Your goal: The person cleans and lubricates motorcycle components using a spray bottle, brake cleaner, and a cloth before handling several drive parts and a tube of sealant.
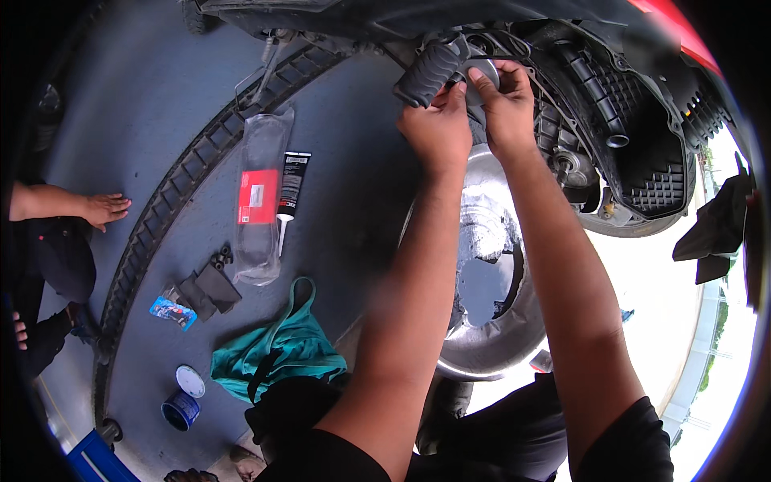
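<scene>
Close together at the underside of a motorbike engine, both my hands work just beside a black ribbed rubber footrest (430, 74). My right hand (512, 108) pinches a round grey metal disc-like part (485, 79), its thumb lying on the near face. Below the footrest, my left hand (440, 132) has its fingers curled at the same spot. What those fingers grip is hidden by the hand and the footrest. To the right lies the opened black ribbed housing (642, 149) of the bike.
Below my forearms stands a silver metal basin (502, 361) with dark liquid. On the grey floor lie a clear plastic bag (261, 136), a black tube (294, 181), a teal cloth (277, 349) and a blue can (181, 410). At left, another person's hand (106, 210) reaches over the floor.
</scene>
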`<state>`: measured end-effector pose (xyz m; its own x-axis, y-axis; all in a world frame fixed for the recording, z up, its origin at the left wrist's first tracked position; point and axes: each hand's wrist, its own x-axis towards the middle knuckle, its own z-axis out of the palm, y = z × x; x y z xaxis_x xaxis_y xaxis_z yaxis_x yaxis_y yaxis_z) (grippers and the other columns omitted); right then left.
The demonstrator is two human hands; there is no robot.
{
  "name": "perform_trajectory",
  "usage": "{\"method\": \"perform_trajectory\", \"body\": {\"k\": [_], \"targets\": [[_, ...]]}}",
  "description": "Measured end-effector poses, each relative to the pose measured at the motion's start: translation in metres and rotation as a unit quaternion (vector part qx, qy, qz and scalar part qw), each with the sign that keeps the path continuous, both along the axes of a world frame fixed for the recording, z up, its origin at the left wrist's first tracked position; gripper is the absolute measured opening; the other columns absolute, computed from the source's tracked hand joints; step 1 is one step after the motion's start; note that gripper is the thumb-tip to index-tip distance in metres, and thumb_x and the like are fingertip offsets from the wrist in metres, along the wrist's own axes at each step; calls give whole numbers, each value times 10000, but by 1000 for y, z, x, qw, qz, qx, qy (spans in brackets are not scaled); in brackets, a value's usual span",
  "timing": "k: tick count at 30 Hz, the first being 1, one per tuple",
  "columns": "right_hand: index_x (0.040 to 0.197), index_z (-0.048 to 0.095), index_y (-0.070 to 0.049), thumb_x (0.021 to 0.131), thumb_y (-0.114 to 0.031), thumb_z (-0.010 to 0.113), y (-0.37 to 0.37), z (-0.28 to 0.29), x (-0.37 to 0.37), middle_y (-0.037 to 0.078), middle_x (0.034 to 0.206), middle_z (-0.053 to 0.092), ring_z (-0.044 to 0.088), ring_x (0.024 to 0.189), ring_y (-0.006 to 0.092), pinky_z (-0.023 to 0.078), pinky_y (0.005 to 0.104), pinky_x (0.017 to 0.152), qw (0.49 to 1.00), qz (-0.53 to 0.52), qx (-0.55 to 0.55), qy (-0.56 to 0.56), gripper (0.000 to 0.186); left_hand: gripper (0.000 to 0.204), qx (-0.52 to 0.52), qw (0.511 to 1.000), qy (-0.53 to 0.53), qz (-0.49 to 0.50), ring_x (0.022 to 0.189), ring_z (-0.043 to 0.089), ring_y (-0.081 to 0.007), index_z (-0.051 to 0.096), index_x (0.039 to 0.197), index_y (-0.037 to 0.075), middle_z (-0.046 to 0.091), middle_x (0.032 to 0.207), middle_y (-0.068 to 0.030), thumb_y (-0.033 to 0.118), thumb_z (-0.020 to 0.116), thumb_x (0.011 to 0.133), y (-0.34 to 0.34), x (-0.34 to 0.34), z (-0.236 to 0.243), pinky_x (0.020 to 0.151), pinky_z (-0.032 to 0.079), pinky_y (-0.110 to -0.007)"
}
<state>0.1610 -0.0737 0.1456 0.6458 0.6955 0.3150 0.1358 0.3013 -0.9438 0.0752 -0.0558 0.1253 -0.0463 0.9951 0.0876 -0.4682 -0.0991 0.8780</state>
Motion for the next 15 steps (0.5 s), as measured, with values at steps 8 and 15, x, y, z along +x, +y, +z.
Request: {"method": "perform_trajectory", "body": {"k": [8, 15], "targets": [[1138, 545, -8, 882, 37, 733, 0, -2, -3, 84, 1033, 676, 646, 943, 131, 521, 249, 825, 999, -17, 28, 36, 321, 256, 51, 998, 21, 10, 741, 701, -130, 721, 1064, -89, 759, 868, -136, 30, 780, 846, 4, 0, -3, 715, 566, -274], [1074, 575, -27, 880, 31, 736, 11, -7, -4, 66, 999, 682, 641, 902, 123, 506, 248, 815, 998, -36, 18, -52, 259, 299, 25, 997, 71, 12, 766, 702, -125, 712, 1111, -88, 762, 890, -139, 52, 775, 855, 14, 5, -19, 734, 562, -266]]}}
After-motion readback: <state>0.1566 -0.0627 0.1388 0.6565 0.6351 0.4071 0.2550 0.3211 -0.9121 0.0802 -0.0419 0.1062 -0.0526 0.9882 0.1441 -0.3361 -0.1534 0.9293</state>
